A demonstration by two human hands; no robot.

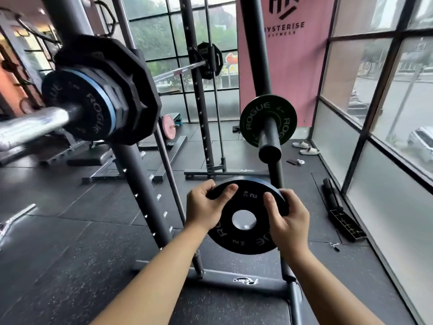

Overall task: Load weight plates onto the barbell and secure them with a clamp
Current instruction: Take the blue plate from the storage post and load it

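Both my hands hold a small black 2 kg plate [246, 238] with a blue rim, low in the middle of the view. My left hand [206, 207] grips its left edge and my right hand [285, 219] its right edge, thumbs on the face. The chrome barbell sleeve [35, 125] reaches in from the left at chest height. It carries a blue-rimmed Rogue plate [93, 106] in front of large black angular plates [138, 90]. I see no clamp on the sleeve.
A dark green Rogue plate [257, 123] sits on a storage peg [269, 141] of the rack upright [255, 55]. The rack's base beam [234, 282] crosses the floor below my arms. Windows line the right side. Slippers [305, 147] and a black frame [344, 219] lie on the floor.
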